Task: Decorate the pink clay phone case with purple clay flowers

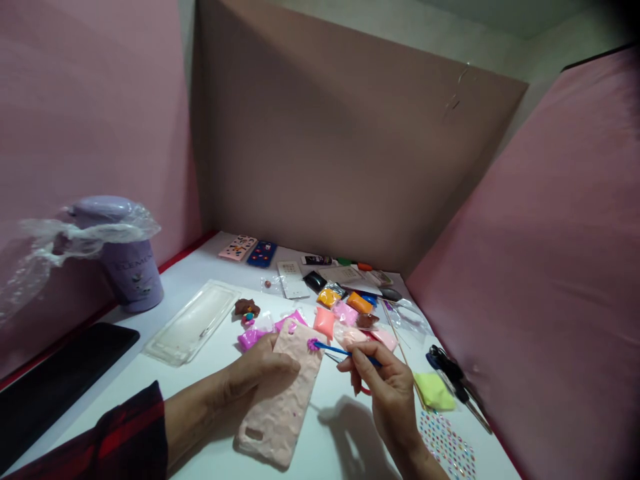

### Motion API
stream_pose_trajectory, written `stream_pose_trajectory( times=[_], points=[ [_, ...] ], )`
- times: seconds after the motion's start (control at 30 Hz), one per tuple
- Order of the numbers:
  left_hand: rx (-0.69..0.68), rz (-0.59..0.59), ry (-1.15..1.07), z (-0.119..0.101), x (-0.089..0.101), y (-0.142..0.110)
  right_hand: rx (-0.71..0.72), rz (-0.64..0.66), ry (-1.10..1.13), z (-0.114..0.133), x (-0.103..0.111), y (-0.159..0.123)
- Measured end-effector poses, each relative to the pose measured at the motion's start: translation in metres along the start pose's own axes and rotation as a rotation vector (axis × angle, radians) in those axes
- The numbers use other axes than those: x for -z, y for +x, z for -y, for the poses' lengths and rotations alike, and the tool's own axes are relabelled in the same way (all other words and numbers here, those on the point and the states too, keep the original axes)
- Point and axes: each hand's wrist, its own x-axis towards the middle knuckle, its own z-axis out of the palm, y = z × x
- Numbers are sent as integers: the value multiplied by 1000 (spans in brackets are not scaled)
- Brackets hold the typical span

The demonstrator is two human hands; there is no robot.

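Note:
A pink phone case (285,407) covered in lumpy pale clay lies on the white table (165,373), tilted toward me. My left hand (257,370) curls over its upper left edge and holds it. My right hand (383,383) pinches a thin blue tool (343,351). The tool's tip carries a small magenta clay piece (313,345) that sits at the case's top right corner.
Small packets of coloured clay (345,307) lie behind the case. A clear plastic tray (193,323), a lilac cup (127,263) with a plastic bag, a black slab (55,387), scissors (453,377), a yellow-green lump (434,391) and a gem sticker sheet (447,443) surround them. Pink walls enclose the table.

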Motion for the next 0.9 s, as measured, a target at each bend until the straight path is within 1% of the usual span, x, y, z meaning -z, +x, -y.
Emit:
stream_pose_trajectory(
  times=[0.2,0.3,0.5,0.67,0.8,0.9],
  points=[
    [10,21,-25,1,1,1,11,-18,21,0,1,1],
    [6,1,2,2,1,1,10,-19,23,1,0,0],
    [8,8,18,3,3,2,10,-13,-22,1,-1,-3],
    [4,0,14,2,2,1,11,-9,23,0,0,-2],
    [24,16,-11,1,1,0,13,-23,23,2,-2,-3],
    [28,-8,29,2,3,1,11,-27,4,3,-4,-4]
  ],
)
